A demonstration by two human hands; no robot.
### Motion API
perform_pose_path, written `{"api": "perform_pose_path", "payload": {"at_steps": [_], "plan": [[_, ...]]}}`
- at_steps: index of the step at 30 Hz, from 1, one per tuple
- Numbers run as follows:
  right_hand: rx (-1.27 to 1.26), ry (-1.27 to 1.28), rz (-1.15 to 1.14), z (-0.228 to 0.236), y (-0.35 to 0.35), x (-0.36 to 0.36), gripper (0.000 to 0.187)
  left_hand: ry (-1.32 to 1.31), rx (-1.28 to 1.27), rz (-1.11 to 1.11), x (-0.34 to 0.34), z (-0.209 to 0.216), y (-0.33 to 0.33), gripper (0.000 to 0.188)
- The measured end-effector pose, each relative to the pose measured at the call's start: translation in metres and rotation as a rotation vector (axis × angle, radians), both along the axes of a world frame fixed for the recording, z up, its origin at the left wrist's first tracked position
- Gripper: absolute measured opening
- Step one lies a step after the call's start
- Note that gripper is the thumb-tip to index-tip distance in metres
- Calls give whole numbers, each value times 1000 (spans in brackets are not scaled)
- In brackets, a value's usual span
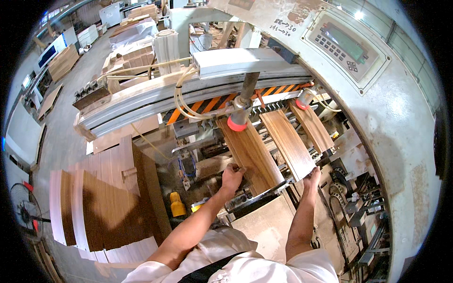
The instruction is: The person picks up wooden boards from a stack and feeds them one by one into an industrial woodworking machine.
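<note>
Long brown wood-grain panel (249, 153)

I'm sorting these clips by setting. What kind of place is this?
Most likely a woodworking or furniture factory floor. The person's hands rest on wood panels lying on a big machine with red-tipped clamps and a control panel; more panels are stacked on the left.

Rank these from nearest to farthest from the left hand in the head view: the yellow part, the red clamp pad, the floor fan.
1. Yellow part, just left of and below the left hand.
2. Red clamp pad, above the hand, pressing on a plank.
3. Floor fan, far left edge.
</note>
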State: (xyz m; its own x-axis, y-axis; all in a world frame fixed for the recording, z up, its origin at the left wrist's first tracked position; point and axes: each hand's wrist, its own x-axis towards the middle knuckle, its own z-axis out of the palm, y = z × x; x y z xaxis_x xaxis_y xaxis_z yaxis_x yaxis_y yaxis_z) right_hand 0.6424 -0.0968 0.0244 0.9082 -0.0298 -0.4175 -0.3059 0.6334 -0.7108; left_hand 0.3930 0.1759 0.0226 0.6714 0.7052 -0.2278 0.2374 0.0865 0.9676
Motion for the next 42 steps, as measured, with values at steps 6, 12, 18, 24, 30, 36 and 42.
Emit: {"api": "perform_pose_path", "payload": {"at_steps": [6, 12, 18, 24, 30, 36, 42], "plan": [[-642, -7, -166, 5, -47, -51, 68, -178, 71, 86, -68, 30, 21, 42], [-703, -290, -306, 41, -5, -143, 49, 13, 745, 613, -247, 91, 101, 45], [-590, -536, 128, 76, 82, -200, 55, 724, 990, 1125, -454, 135, 128, 67], [-440, -495, 360, 87, 173, -274, 36, 1163, 565, 1077, -576, 124, 116, 93], [-350, -411, 574, 90, 213, -367, 29, 957, 845, 997, -587, 87, 102, 66], [-257, -504, 714, 91, 224, -424, 17, 951, 968, 896, -597, 106, 83, 51], [-351, -514, 796, 86, 208, -466, 15, 249, 810, 1167, -608, 131, 62, 27]]}}
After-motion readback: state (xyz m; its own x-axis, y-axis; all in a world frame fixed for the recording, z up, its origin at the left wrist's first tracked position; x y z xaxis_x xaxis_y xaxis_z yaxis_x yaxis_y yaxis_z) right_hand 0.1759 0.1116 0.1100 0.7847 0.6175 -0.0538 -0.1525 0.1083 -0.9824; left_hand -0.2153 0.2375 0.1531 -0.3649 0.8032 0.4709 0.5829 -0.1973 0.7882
